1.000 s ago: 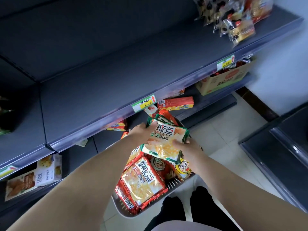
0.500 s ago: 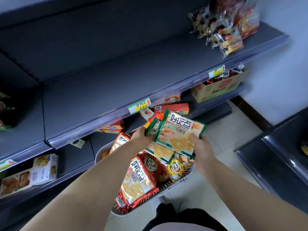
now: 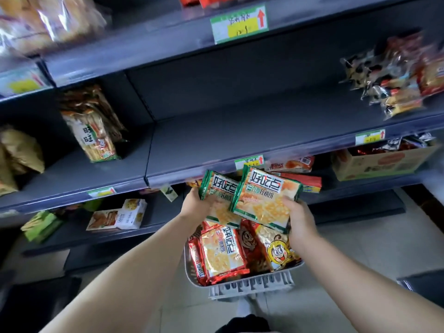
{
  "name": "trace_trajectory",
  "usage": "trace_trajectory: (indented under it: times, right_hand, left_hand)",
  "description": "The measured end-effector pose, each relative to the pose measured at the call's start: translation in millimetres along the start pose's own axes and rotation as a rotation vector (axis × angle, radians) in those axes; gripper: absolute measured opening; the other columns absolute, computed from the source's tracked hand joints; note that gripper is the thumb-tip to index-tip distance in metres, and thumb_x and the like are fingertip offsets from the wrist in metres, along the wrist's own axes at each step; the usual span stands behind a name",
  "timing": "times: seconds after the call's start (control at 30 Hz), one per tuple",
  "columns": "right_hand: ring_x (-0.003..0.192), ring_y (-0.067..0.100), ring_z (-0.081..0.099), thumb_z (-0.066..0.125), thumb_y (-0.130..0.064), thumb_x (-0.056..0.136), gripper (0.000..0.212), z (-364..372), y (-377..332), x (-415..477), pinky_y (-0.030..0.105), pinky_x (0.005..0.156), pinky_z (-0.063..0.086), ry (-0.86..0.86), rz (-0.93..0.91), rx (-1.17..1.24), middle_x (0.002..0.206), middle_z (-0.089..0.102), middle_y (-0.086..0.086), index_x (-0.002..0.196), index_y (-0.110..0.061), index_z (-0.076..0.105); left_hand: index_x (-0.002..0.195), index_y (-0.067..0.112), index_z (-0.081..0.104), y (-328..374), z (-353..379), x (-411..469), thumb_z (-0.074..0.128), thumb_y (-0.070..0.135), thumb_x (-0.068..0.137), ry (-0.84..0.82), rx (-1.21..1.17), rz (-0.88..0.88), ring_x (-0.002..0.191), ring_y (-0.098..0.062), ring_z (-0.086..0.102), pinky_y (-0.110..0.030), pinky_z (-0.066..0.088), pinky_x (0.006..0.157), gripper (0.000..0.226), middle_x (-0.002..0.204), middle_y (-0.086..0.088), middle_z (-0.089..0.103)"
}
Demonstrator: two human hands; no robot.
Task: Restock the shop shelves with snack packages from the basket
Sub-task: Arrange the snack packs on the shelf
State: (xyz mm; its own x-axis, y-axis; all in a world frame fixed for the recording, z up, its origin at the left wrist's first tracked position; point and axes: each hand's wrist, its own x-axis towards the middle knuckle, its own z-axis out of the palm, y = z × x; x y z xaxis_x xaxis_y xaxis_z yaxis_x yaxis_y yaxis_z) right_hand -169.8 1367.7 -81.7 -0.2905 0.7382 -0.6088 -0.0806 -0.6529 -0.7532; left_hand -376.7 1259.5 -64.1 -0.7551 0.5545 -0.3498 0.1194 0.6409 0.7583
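Observation:
Each of my hands holds a green-edged snack pack above the grey basket (image 3: 242,283). My left hand (image 3: 195,204) grips the left pack (image 3: 219,188) from below. My right hand (image 3: 299,218) grips the right pack (image 3: 265,199), which overlaps the left one. Both packs sit just below the front lip of the dark middle shelf (image 3: 240,135), whose centre is bare. In the basket lie a red-edged pack (image 3: 221,254), a yellow cartoon pack (image 3: 276,248) and others.
Tall biscuit packs (image 3: 92,131) stand at the middle shelf's left; loose wrapped snacks (image 3: 394,78) are piled at its right. A cardboard box (image 3: 384,162) and flat boxes (image 3: 117,215) occupy the lower shelf. Price tags (image 3: 239,24) line the shelf edges. Tiled floor lies to the right.
Both hands have lifted the two green-edged packs up out of the basket toward the middle shelf's edge. My view has tilted upward, so more shelves show.

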Motion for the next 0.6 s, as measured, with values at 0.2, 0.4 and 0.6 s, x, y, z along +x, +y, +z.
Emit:
trace_trajectory:
  times: [0.2,0.4,0.6]
  right_hand:
    - [0.086,0.023,0.061,0.060,-0.023,0.095,0.022,5,-2,-10,0.033,0.067,0.046,-0.049,-0.021,-0.003,0.104,0.065,0.007,0.115,-0.019,0.054]
    - [0.099,0.031,0.066,0.072,-0.036,0.078,0.045,22,-37,6,0.047,0.091,0.051,-0.045,-0.056,-0.035,0.113,0.068,0.008,0.119,-0.021,0.059]
    - [0.102,0.036,0.064,0.074,-0.040,0.077,0.028,60,-67,41,0.063,0.093,0.048,-0.021,-0.143,-0.099,0.113,0.066,0.009,0.097,-0.025,0.061]
  left_hand:
    - [0.116,0.008,0.057,-11,-14,-3,0.065,0.022,0.094,0.046,-0.099,-0.048,0.083,-0.021,0.067,-0.036,0.056,0.078,0.028,0.100,-0.008,0.070]
    - [0.115,0.013,0.058,27,-25,17,0.064,0.027,0.095,0.207,-0.644,-0.150,0.092,-0.022,0.070,-0.038,0.058,0.081,0.024,0.102,-0.005,0.071]
    - [0.107,0.011,0.057,55,-35,64,0.072,0.037,0.087,0.227,-0.469,-0.168,0.083,-0.024,0.067,-0.038,0.056,0.073,0.036,0.095,-0.004,0.069]
